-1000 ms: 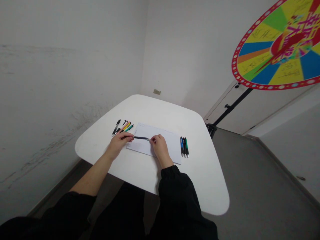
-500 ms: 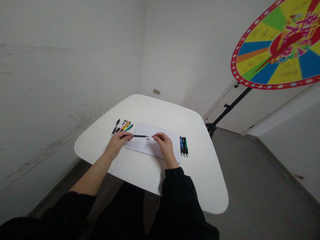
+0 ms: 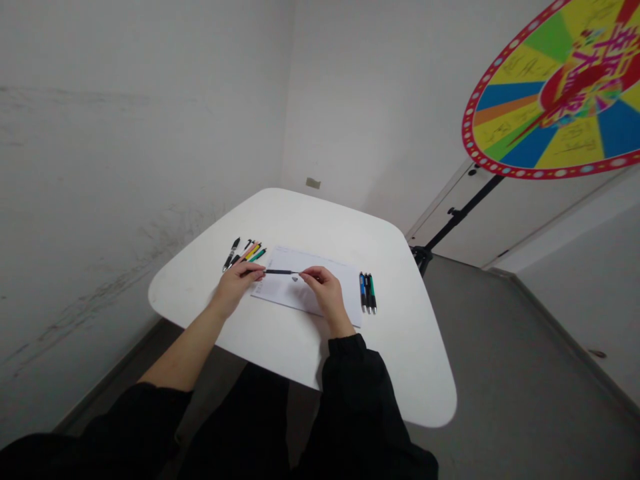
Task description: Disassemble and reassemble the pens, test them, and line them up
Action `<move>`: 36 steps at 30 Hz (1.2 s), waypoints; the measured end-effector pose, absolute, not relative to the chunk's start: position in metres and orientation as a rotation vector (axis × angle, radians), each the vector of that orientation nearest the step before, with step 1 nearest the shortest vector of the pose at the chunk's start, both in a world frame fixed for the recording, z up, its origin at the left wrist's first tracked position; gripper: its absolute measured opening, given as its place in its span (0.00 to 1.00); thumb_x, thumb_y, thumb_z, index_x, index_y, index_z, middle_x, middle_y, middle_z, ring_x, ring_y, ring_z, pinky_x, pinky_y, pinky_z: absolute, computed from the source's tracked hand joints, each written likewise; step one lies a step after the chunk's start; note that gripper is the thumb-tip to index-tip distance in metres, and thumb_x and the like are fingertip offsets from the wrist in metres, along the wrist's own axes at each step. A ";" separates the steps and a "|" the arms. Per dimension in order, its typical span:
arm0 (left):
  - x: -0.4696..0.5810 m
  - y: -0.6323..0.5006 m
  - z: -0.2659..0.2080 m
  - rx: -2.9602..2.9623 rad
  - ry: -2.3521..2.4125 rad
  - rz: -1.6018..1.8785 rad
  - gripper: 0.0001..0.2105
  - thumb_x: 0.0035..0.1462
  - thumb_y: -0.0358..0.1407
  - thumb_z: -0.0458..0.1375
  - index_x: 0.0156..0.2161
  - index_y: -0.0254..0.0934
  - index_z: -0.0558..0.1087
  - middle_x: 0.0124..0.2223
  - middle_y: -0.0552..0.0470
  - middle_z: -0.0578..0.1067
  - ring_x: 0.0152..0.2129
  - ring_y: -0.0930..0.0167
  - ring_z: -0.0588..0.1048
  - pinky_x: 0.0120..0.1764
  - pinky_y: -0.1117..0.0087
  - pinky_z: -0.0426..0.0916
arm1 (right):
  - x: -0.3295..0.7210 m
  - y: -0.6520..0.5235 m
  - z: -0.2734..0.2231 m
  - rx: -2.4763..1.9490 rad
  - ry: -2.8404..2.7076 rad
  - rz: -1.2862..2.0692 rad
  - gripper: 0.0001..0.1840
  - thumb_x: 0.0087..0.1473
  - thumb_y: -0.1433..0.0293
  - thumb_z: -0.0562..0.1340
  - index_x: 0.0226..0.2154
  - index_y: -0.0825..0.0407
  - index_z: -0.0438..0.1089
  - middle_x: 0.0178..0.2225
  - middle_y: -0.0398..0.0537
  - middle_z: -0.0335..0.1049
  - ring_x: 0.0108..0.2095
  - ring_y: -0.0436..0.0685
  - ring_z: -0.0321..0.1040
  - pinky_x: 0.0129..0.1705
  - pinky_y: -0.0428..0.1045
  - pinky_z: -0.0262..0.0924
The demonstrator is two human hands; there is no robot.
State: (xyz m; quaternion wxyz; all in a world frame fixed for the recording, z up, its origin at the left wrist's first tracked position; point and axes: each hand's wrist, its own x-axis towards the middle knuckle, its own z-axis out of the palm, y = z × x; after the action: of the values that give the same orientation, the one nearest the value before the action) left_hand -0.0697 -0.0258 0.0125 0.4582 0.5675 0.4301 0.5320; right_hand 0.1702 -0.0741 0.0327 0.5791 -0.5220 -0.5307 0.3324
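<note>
My left hand (image 3: 241, 276) is closed in a pinch on the back part of a dark pen (image 3: 279, 272), which lies level above a white sheet of paper (image 3: 287, 293). The thin point of the pen faces right. Against that point are the pinched fingertips of my right hand (image 3: 323, 287); whether a small part sits between them is too small to tell. Just below the point, a small grey patch (image 3: 295, 279) shows over the paper; I cannot tell what it is.
Several pens (image 3: 254, 253) lie at the left of the white table (image 3: 320, 217). Three pens (image 3: 367, 293), one blue, one black and one green, lie side by side right of the paper. A colourful prize wheel (image 3: 550, 100) on a black stand (image 3: 445, 230) rises at right.
My right hand has moved slightly left, so its pinched fingertips now meet the pen's point, where a gap was before. My left hand and the pen stay nearly in place.
</note>
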 end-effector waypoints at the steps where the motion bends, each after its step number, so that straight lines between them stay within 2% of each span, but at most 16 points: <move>1: -0.070 -0.026 0.013 1.405 1.062 1.305 0.11 0.50 0.40 0.70 0.37 0.37 0.83 0.46 0.44 0.82 0.38 0.64 0.82 0.47 0.59 0.79 | 0.170 -0.074 0.032 -1.223 -1.253 0.771 0.14 0.49 0.56 0.70 0.32 0.49 0.78 0.33 0.48 0.80 0.37 0.58 0.76 0.42 0.52 0.70; 7: -0.069 -0.026 0.011 1.447 1.054 1.287 0.11 0.50 0.41 0.69 0.38 0.38 0.83 0.41 0.45 0.83 0.38 0.62 0.82 0.46 0.59 0.79 | 0.166 -0.075 0.032 -1.227 -1.318 0.741 0.14 0.51 0.56 0.68 0.32 0.49 0.79 0.34 0.48 0.81 0.36 0.58 0.76 0.43 0.53 0.70; 15: -0.071 -0.026 0.011 1.490 1.066 1.288 0.10 0.51 0.41 0.69 0.38 0.40 0.84 0.42 0.46 0.83 0.39 0.62 0.81 0.45 0.61 0.77 | 0.163 -0.075 0.029 -1.247 -1.335 0.750 0.13 0.52 0.57 0.68 0.32 0.48 0.79 0.34 0.47 0.81 0.35 0.58 0.75 0.42 0.52 0.69; 29: -0.069 -0.030 0.018 1.606 1.040 1.338 0.10 0.52 0.44 0.69 0.35 0.40 0.83 0.41 0.45 0.83 0.43 0.59 0.80 0.53 0.55 0.73 | 0.162 -0.075 0.028 -1.263 -1.287 0.840 0.12 0.51 0.58 0.67 0.30 0.49 0.80 0.31 0.47 0.80 0.33 0.57 0.73 0.39 0.51 0.66; 36: -0.068 -0.029 0.017 1.615 0.988 1.378 0.12 0.51 0.46 0.70 0.34 0.39 0.83 0.40 0.45 0.83 0.41 0.60 0.80 0.52 0.55 0.74 | 0.161 -0.074 0.027 -1.284 -1.289 0.848 0.13 0.51 0.58 0.66 0.28 0.49 0.80 0.29 0.46 0.79 0.31 0.55 0.71 0.37 0.50 0.63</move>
State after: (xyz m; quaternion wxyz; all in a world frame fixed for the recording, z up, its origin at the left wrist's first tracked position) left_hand -0.0679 -0.0295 0.0169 0.3896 0.6351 0.3887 0.5419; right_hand 0.1610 -0.0742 0.0275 0.5371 -0.5395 -0.5416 0.3565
